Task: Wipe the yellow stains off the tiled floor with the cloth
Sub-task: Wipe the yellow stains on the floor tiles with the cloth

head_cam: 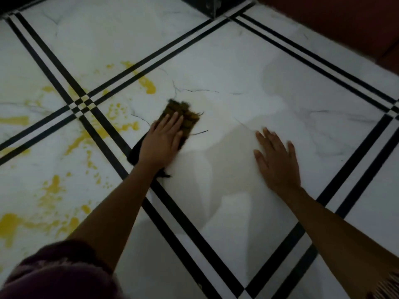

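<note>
Glossy white marble-patterned tiled floor (248,67) with thin grey veins, divided by paired black border strips (121,76) that cross diagonally. Beyond the floor's far edge stand a dark metal furniture base (207,5) and a reddish-brown wall (336,22). Lighting dim.

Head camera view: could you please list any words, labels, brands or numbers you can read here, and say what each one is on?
None: no readable text appears anywhere in this view.
The cloth under the left hand shows no label.
The tiled floor has only black border lines, grey veining and yellow stains.
</note>
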